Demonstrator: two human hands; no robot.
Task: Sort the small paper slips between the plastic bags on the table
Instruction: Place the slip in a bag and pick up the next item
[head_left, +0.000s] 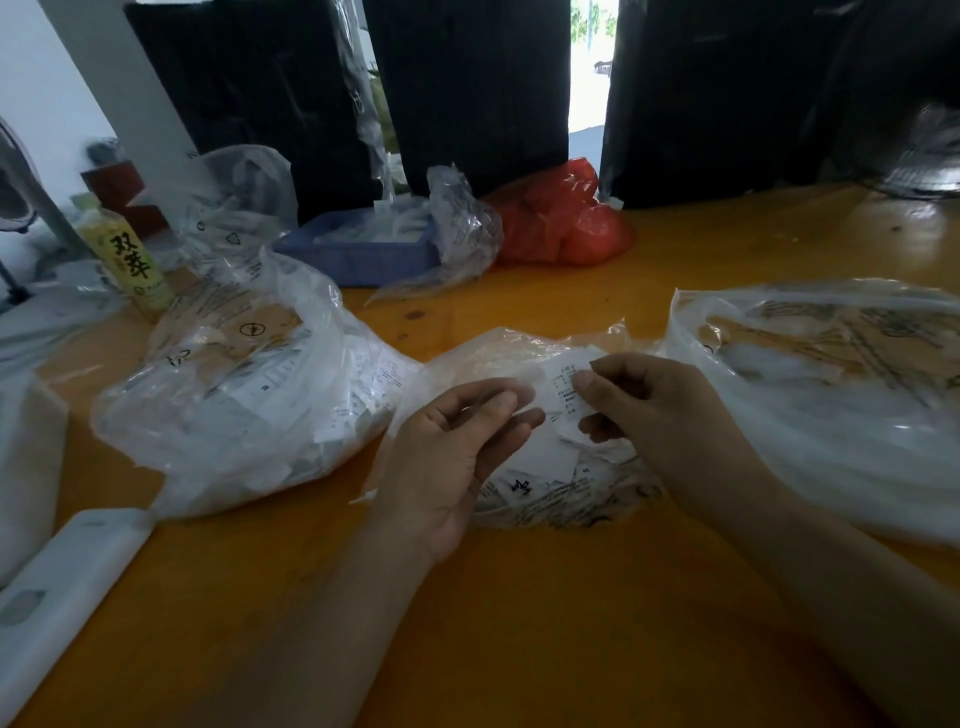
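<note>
Dim indoor scene, bright daylight from doorway gap (589, 67) behind, glare on table (727, 244), wide-angle edge blur

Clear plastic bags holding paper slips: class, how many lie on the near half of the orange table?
3: a full left bag, a small middle bag under both hands, and a right bag at the frame edge. More bags sit farther back.

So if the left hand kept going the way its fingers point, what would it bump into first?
The left hand points right, toward the right hand. It already pinches the paper slip held between them, so next it would probably meet the right hand's fingertips, though depth is hard to judge.
</note>
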